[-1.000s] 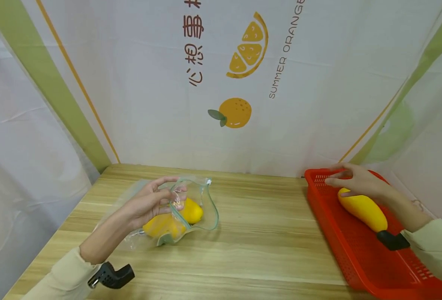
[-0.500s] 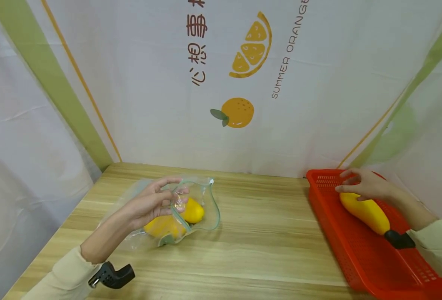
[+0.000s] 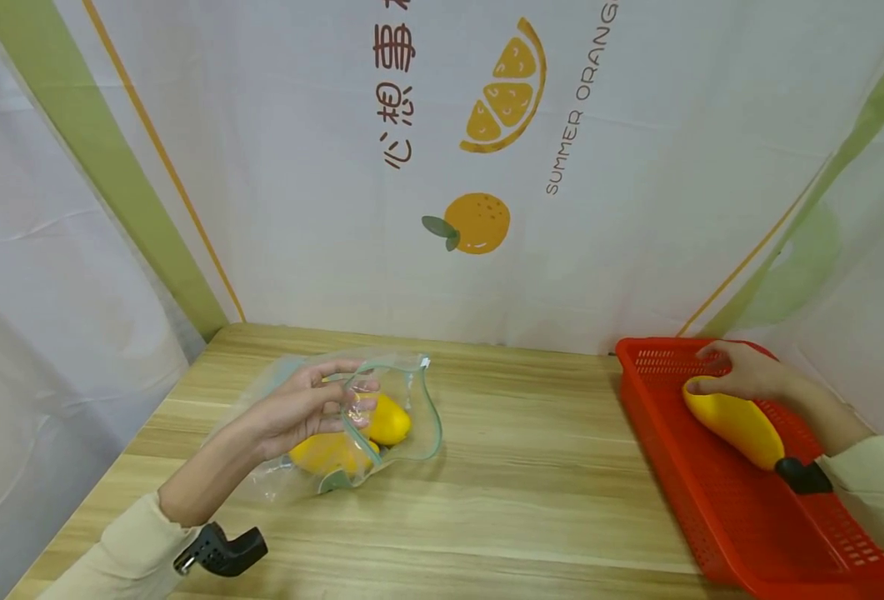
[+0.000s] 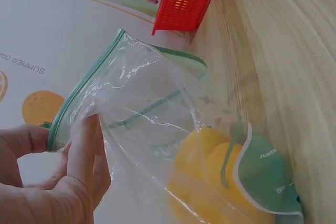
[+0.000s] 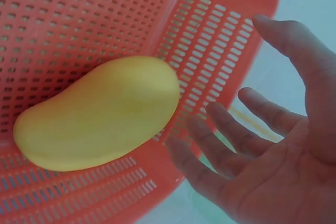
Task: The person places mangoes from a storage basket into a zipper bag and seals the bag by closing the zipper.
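Note:
My left hand pinches the mouth of a clear zip bag with a green seal and a white slider, holding it up and apart. Yellow mangoes lie inside the bag on the table, partly covered by its printed green corner in the left wrist view. Over on the right, one yellow mango lies in a red plastic basket. My right hand hovers at this mango's far end, its fingers spread and loosely bent. In the right wrist view a gap shows between the fingertips and the mango.
The basket, with slotted walls, stands at the right of the wooden table. A white curtain with orange prints hangs along the back and sides. Black wrist cameras sit at both sleeves.
My right hand has shifted slightly right and lower over the far end of the basket's mango. The left hand and bag stay nearly in place; the head view has shifted a little.

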Demonstrator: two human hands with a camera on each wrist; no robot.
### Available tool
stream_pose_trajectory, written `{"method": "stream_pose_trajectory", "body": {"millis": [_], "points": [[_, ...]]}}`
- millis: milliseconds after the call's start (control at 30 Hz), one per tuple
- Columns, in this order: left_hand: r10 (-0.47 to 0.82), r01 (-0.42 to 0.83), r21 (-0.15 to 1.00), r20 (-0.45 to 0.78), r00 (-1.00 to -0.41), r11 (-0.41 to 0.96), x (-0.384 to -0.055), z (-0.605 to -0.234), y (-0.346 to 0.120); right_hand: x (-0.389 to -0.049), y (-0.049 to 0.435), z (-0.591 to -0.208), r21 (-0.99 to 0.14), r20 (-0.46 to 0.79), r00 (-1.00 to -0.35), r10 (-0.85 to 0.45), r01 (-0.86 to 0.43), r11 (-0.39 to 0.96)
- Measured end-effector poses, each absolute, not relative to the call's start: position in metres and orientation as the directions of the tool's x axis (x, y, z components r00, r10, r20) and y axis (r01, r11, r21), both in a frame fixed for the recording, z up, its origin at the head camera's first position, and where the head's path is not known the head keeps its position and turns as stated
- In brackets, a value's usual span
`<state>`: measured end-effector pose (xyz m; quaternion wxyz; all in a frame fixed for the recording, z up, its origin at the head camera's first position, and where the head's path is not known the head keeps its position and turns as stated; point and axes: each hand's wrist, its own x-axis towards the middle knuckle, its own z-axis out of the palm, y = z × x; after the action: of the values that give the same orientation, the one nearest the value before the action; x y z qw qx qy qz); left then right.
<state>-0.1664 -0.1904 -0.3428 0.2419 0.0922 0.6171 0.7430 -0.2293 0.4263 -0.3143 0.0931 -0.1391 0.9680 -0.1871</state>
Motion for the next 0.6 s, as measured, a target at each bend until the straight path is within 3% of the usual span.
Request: {"method": "stream_pose_trajectory", "body": {"millis": [367,600], "points": [[0.482,-0.245,0.962,-0.157,-0.862,-0.123,-0.166,-0.342,-0.191,-0.238,0.446,-0.323,-0.322,-0.057,-0.946,-0.318,-0.284,0.903],[0.479,-0.250,0.959,-0.156,-0.864,-0.137,-0.165,-0.341,-0.191,-0.237,0.445,-0.317,-0.320,-0.145,-0.946,-0.289,-0.231,0.919]]}}
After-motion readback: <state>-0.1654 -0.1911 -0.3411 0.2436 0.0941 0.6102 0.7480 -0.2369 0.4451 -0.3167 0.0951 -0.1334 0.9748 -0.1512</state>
